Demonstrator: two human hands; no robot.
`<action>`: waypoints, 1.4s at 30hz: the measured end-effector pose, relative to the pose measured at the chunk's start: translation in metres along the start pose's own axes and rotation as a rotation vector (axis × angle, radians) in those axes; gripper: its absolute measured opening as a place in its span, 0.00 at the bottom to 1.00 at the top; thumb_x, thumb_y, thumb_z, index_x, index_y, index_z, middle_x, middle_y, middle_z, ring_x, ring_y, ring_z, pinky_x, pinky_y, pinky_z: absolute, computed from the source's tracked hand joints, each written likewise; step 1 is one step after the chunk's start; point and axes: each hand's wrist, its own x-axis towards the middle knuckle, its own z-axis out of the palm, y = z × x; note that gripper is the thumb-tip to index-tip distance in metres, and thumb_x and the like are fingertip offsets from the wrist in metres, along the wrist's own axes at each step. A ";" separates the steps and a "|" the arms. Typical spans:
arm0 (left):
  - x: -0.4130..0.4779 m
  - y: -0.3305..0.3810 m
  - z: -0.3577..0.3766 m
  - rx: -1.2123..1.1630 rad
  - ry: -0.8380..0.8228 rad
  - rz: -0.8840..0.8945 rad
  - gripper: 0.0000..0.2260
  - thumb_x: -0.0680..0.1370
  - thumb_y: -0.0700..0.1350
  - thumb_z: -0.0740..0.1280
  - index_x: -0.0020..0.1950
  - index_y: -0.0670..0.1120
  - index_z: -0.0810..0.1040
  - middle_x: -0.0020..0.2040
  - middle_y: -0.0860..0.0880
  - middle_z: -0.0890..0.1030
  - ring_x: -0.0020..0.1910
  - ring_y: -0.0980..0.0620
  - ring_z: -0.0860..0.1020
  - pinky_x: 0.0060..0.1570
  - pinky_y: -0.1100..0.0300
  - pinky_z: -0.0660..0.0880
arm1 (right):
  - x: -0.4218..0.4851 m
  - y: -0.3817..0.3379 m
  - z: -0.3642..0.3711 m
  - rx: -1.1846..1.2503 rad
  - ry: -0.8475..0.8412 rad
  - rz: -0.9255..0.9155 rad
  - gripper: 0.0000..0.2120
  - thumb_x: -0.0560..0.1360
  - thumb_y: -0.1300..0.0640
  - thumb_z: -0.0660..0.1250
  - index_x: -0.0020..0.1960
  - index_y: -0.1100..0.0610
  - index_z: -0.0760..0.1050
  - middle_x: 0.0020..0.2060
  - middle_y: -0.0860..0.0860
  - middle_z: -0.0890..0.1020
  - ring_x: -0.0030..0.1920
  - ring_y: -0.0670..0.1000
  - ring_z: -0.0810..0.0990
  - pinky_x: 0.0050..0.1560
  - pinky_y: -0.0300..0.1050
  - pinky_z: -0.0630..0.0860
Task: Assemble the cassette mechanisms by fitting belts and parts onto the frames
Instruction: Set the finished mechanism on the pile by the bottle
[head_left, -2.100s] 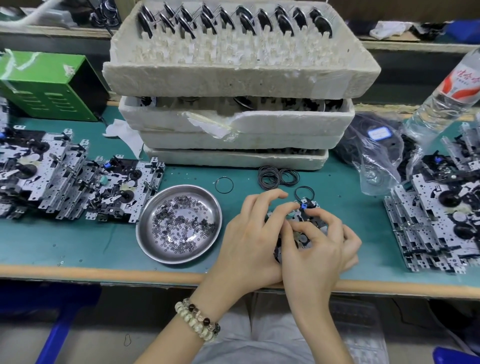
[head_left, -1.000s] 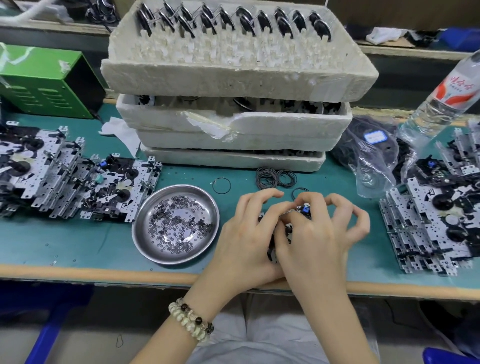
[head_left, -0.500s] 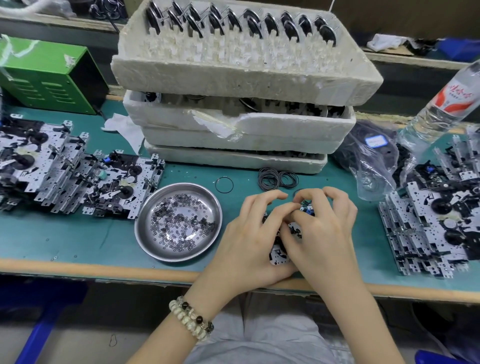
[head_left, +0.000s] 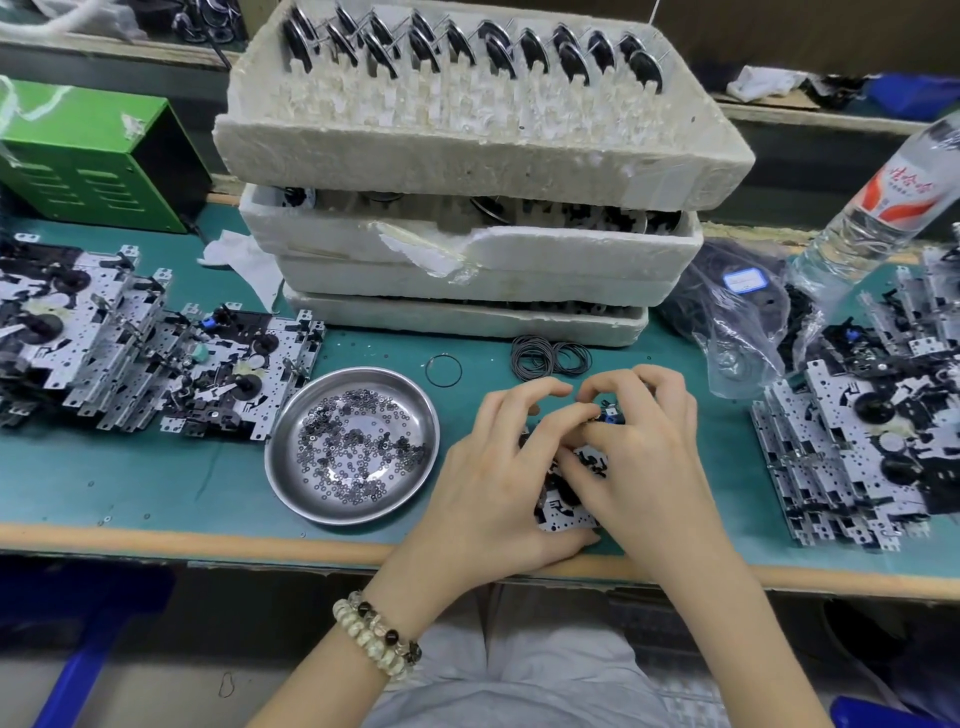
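Observation:
A cassette mechanism frame (head_left: 563, 512), grey metal with black parts, lies near the table's front edge between my hands. My left hand (head_left: 488, 483) grips its left side, thumb under the near corner. My right hand (head_left: 644, 462) covers its right side, fingertips pinched at the top by a small blue part (head_left: 609, 414). Whether a belt lies under the fingers is hidden. A small pile of black rubber belts (head_left: 550, 357) lies just beyond my hands, and one loose belt (head_left: 443, 370) lies left of it.
A steel dish (head_left: 415, 405) of small washers sits left of my hands. Mechanism stacks lie at the left (head_left: 156, 364) and the right (head_left: 862, 447). Foam trays (head_left: 467, 156) with flywheels stand behind. A green box (head_left: 78, 156), a parts bag (head_left: 737, 312) and a bottle (head_left: 883, 208) stand around.
Both hands stay on the frame. My right hand's fingers have curled in and closed over the frame's top, where the blue part was more exposed two seconds ago.

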 end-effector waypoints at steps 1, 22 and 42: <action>0.000 0.000 -0.001 -0.007 0.012 0.005 0.40 0.62 0.59 0.79 0.71 0.54 0.69 0.71 0.54 0.67 0.62 0.51 0.71 0.39 0.57 0.77 | 0.002 0.003 -0.004 0.020 -0.014 -0.009 0.04 0.65 0.61 0.78 0.35 0.56 0.83 0.51 0.51 0.78 0.55 0.58 0.68 0.56 0.46 0.60; -0.001 -0.004 -0.008 -0.347 -0.266 -0.013 0.47 0.68 0.43 0.70 0.81 0.50 0.47 0.79 0.52 0.53 0.81 0.50 0.51 0.77 0.58 0.55 | -0.019 0.032 -0.028 0.329 -0.235 0.123 0.34 0.63 0.30 0.71 0.65 0.45 0.75 0.64 0.36 0.71 0.68 0.41 0.63 0.65 0.26 0.56; -0.002 -0.007 -0.006 -0.445 -0.083 -0.093 0.38 0.66 0.44 0.62 0.77 0.45 0.60 0.75 0.48 0.64 0.77 0.43 0.61 0.77 0.49 0.58 | -0.025 0.038 -0.042 0.233 -0.091 0.087 0.41 0.58 0.44 0.82 0.69 0.47 0.73 0.61 0.47 0.74 0.65 0.46 0.70 0.67 0.40 0.67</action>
